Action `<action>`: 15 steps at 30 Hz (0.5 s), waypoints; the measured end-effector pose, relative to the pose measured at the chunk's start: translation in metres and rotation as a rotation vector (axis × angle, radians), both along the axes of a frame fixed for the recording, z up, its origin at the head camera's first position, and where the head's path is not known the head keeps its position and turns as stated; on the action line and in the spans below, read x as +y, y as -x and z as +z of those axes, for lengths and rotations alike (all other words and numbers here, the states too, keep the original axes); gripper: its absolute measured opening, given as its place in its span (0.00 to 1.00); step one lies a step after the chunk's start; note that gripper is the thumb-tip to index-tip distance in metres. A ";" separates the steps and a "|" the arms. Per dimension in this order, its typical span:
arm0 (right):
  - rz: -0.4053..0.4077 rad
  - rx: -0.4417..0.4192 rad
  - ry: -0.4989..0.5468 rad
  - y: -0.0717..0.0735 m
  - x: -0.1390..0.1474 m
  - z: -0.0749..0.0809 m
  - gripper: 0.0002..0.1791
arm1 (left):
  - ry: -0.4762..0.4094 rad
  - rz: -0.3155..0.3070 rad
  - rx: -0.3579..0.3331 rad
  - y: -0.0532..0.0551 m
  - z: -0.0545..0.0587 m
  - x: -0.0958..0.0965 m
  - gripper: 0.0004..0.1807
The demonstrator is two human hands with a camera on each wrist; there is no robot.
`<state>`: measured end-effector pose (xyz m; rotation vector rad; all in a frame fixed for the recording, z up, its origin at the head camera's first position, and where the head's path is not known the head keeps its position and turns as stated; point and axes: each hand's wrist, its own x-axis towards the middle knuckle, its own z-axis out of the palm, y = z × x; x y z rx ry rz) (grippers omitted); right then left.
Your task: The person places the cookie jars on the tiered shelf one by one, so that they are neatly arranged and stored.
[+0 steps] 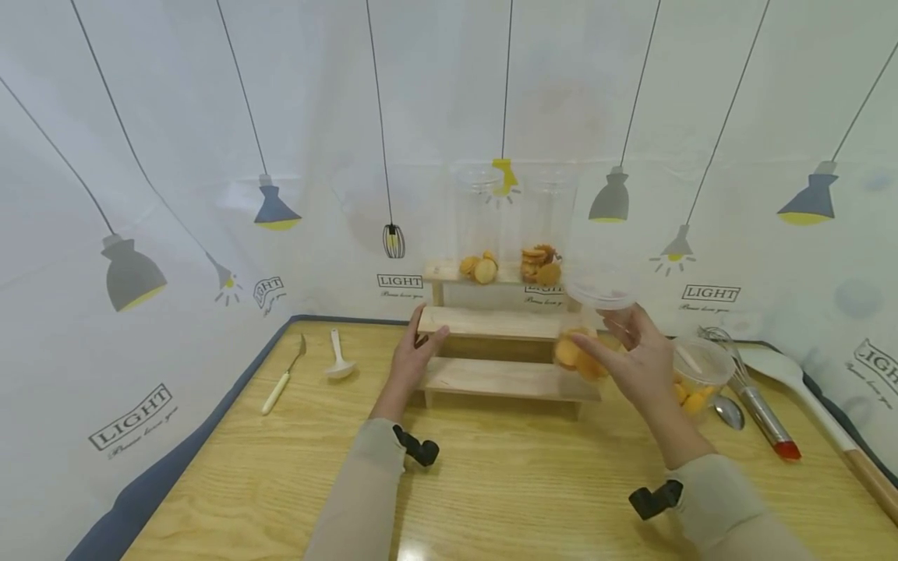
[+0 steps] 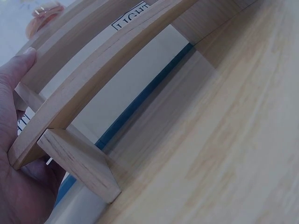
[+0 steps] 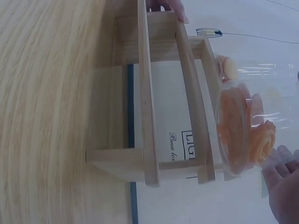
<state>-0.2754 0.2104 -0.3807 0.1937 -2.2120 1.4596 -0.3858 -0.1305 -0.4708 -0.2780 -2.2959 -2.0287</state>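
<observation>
A three-tier wooden stand (image 1: pixel 501 321) is on the table in front of me. My left hand (image 1: pixel 409 362) grips the left end of its middle step, thumb at the front edge; the left wrist view shows this hand (image 2: pixel 11 116) wrapped about the stand's end. My right hand (image 1: pixel 641 358) holds a clear plastic jar (image 1: pixel 599 294) with orange-brown cookies (image 1: pixel 578 354) at its bottom. In the head view the jar overlaps the right end of the steps. Thumb and fingers of the right hand (image 3: pixel 285 186) lie around the jar's side in the right wrist view.
Two clear jars with cookies (image 1: pixel 484 269) (image 1: pixel 540 269) stand on the top tier. At right are another jar (image 1: pixel 705 362) with yellow pieces, a spoon (image 1: pixel 728 413), a whisk (image 1: pixel 761 405) and a white spatula (image 1: pixel 786 366). A fork (image 1: pixel 284 378) and white ladle (image 1: pixel 340 362) lie left.
</observation>
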 end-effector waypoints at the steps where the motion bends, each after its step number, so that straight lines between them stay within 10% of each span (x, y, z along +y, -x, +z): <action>1: 0.003 0.009 0.010 0.001 -0.002 0.000 0.37 | 0.002 0.007 0.005 0.000 -0.001 0.000 0.48; 15: 0.079 0.077 0.148 0.022 -0.033 -0.005 0.35 | -0.018 0.004 0.045 0.002 -0.005 0.001 0.48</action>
